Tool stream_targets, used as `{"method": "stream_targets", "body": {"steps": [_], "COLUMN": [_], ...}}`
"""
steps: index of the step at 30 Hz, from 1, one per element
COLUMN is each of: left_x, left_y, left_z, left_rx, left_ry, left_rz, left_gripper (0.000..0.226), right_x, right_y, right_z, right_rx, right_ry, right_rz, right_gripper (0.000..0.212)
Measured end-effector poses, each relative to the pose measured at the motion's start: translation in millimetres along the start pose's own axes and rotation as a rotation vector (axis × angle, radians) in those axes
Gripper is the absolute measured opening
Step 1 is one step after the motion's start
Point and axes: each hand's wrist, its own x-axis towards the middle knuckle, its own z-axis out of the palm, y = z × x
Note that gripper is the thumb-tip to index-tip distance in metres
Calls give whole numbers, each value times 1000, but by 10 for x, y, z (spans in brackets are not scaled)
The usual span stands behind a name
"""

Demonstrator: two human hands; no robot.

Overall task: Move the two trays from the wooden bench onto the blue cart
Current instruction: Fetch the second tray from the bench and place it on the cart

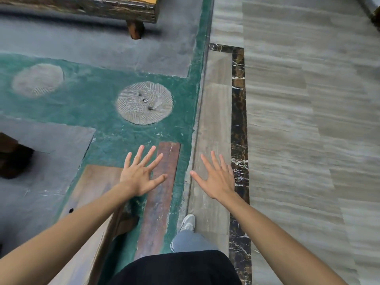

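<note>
My left hand (141, 173) and my right hand (216, 177) are stretched out in front of me, palms down, fingers spread wide, holding nothing. They hover above the floor. A wooden bench (98, 7) with a dark leg crosses the top left of the head view. No tray and no blue cart are in view.
The floor is green with grey slabs, two round carved stones (144, 102) set into it, and inlaid wooden planks (162, 194). Grey striped tiles with a dark marble strip (239, 140) lie to the right. A dark wooden piece (12, 155) sits at the left edge. My shoe (188, 222) stands below.
</note>
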Motion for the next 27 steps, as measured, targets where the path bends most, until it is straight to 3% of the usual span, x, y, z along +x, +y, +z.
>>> {"method": "stream_targets", "body": {"steps": [12,27], "left_x": [569,1727], "left_y": [-737,-2303], "left_z": [128,-154], "left_rx": [-158,-392], "left_ry": [-8,-2], "left_rz": [-268,-572], "left_gripper": [92,95], "right_x": [1430,3602], "right_y": [-617,-2430], "right_z": [-127,-632], "right_rx": [-99,-309], "right_ry": [-129,-213], "right_rz": [-185,-467], "right_gripper": [92,88]}}
